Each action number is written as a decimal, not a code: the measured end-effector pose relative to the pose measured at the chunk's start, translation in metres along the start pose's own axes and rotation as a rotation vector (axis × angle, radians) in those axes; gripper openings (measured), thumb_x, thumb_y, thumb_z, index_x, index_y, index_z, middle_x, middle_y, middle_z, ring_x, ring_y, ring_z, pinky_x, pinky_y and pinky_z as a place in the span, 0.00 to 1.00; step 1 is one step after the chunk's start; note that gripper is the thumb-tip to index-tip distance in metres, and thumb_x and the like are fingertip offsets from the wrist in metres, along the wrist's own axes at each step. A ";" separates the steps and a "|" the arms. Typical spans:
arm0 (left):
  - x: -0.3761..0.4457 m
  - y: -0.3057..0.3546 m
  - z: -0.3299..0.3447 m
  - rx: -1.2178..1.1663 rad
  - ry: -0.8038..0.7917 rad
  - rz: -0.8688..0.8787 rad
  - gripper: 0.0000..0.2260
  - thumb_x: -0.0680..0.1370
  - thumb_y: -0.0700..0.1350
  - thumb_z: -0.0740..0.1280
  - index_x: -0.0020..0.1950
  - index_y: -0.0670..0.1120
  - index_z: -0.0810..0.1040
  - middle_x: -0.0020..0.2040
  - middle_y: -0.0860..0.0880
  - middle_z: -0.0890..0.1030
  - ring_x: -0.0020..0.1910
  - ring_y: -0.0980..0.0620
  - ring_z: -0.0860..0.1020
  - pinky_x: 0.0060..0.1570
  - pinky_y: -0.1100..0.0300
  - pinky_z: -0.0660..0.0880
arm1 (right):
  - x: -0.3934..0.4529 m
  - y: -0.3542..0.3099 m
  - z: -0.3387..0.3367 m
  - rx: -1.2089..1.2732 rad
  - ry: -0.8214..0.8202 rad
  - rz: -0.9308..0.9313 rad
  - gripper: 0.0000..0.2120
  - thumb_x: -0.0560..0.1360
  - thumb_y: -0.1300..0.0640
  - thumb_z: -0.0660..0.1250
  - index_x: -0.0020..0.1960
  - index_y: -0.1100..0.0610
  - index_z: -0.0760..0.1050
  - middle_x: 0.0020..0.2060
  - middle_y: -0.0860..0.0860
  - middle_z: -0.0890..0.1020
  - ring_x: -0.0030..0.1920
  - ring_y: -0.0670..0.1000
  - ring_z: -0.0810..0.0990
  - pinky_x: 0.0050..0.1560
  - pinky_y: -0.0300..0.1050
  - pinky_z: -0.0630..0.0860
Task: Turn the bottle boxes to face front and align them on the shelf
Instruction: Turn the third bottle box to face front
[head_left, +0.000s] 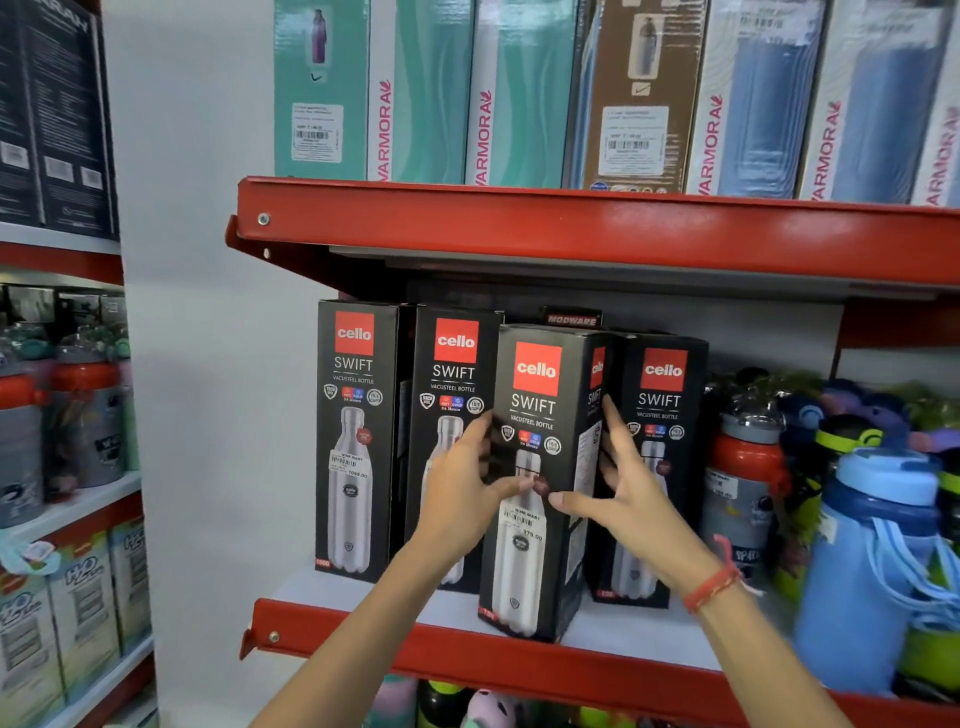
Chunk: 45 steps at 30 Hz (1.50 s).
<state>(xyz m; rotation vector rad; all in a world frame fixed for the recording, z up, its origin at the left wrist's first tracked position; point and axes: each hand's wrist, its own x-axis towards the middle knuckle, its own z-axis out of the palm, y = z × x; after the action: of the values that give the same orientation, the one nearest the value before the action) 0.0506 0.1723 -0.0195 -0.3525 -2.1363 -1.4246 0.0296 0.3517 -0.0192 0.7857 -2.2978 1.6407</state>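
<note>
Several black Cello Swift bottle boxes stand in a row on the red-edged shelf (519, 660). The third box (540, 384) sits forward of the others, near the shelf's front edge, turned slightly so its right side panel shows. My left hand (462, 493) grips its left edge, thumb across the front. My right hand (628, 493) holds its right side, thumb on the front and fingers along the side panel. The first box (353, 415), the second box (452, 374) and the fourth box (662, 395) face front further back.
Loose plastic water bottles, among them a blue one (862, 571) and a red-and-grey one (743, 478), crowd the shelf's right side. Tall Varmora boxes (493, 93) fill the shelf above. A second rack (67, 493) at the left holds bottles and boxes. A white wall (208, 364) separates the racks.
</note>
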 end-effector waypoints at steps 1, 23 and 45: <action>0.000 0.000 0.003 -0.013 0.028 -0.001 0.34 0.69 0.37 0.76 0.72 0.47 0.67 0.49 0.61 0.79 0.51 0.61 0.79 0.57 0.65 0.76 | 0.003 -0.001 -0.002 -0.021 -0.022 0.004 0.55 0.65 0.61 0.76 0.73 0.35 0.41 0.57 0.22 0.67 0.62 0.34 0.70 0.70 0.53 0.65; 0.038 -0.013 0.054 0.573 0.158 -0.041 0.32 0.76 0.32 0.63 0.77 0.39 0.51 0.52 0.38 0.81 0.50 0.38 0.80 0.47 0.48 0.76 | 0.055 0.000 0.021 -0.588 0.391 -0.061 0.47 0.70 0.68 0.67 0.76 0.53 0.39 0.64 0.59 0.74 0.56 0.59 0.78 0.53 0.51 0.74; -0.023 -0.073 -0.087 0.064 0.569 0.094 0.12 0.81 0.45 0.59 0.64 0.47 0.73 0.63 0.49 0.76 0.63 0.51 0.75 0.63 0.55 0.71 | 0.005 -0.030 0.170 -0.139 0.125 -0.063 0.21 0.77 0.60 0.61 0.70 0.54 0.67 0.61 0.52 0.78 0.56 0.45 0.78 0.61 0.43 0.73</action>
<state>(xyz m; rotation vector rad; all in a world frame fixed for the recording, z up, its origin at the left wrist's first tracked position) 0.0587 0.0652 -0.0626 -0.0118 -1.6717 -1.2177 0.0639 0.1858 -0.0529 0.6970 -2.2480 1.4424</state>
